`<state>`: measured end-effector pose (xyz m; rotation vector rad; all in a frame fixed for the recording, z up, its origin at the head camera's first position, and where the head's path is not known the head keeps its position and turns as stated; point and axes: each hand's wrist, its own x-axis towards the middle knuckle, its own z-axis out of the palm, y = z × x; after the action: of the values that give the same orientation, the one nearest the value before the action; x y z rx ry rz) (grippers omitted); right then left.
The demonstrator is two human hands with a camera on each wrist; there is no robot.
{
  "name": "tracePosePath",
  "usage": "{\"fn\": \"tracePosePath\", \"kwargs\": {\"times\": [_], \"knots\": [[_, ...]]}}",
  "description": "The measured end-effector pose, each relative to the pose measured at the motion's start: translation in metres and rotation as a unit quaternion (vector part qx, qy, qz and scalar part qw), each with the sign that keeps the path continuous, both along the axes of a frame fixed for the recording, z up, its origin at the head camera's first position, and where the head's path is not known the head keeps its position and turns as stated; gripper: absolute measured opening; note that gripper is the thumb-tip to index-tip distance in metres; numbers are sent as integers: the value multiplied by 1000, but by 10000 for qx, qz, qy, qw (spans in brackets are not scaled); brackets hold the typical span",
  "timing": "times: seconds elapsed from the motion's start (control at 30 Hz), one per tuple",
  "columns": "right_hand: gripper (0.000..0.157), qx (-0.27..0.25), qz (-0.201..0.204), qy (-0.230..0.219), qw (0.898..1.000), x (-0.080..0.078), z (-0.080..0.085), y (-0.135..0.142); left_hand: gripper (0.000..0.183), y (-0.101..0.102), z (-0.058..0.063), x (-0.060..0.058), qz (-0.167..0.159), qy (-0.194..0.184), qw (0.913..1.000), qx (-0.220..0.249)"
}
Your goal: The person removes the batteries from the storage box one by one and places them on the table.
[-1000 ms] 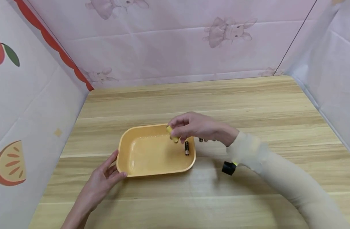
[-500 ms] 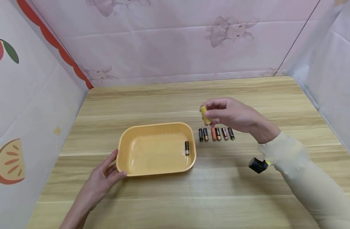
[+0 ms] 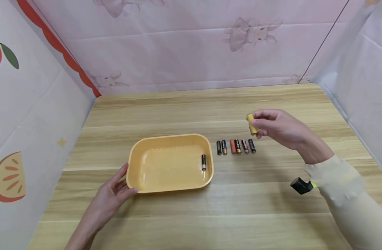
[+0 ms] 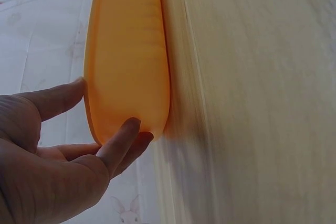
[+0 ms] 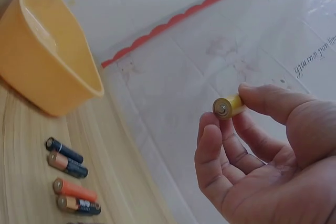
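A yellow battery (image 3: 252,124) is pinched between the thumb and fingertips of my right hand (image 3: 283,130), raised over the right end of a row of batteries. Its terminal end faces the camera in the right wrist view. My left hand (image 3: 111,194) holds the rounded left end of a yellow plastic basin (image 3: 170,190), thumb at the front and fingers at the left side. In the left wrist view those fingers (image 4: 123,140) touch the basin's outer wall. One black battery (image 3: 204,162) lies inside the basin near its right end.
Several batteries lie side by side right of the basin, among them an orange battery (image 3: 233,146) and a dark battery (image 3: 251,146) at the right end. The wooden table (image 3: 191,222) meets a printed pink sheet (image 3: 184,59) behind and white sheets at both sides.
My right hand has moved from above the basin to the right with the yellow battery, uncovering the row of batteries. The left hand and basin have stayed in place.
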<state>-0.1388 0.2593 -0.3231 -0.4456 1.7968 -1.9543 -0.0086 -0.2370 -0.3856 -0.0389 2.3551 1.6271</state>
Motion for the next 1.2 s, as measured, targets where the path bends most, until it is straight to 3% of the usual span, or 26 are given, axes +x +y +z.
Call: {"fn": "tracePosePath", "kwargs": {"times": [0.27,0.47,0.63,0.8,1.2], "knots": [[12,507,-676,-245,9961,4,-14,18,92,0,-2,-1,32,-26,10000,-84],[11,1068,-1063,-675,9863,7,-25,29,91,1,-2,-1,57,-55,9999,-117],[24,1580,-1248,-881,9756,6,-41,36,91,1,-2,-1,69,-68,9999,-80],[46,2197,-1194,-764,9652,5,-57,37,91,2,-1,-1,60,-57,9999,-85],[30,3028,-1388,-384,9421,4,-82,26,91,2,0,-1,66,-72,9999,-77]]}}
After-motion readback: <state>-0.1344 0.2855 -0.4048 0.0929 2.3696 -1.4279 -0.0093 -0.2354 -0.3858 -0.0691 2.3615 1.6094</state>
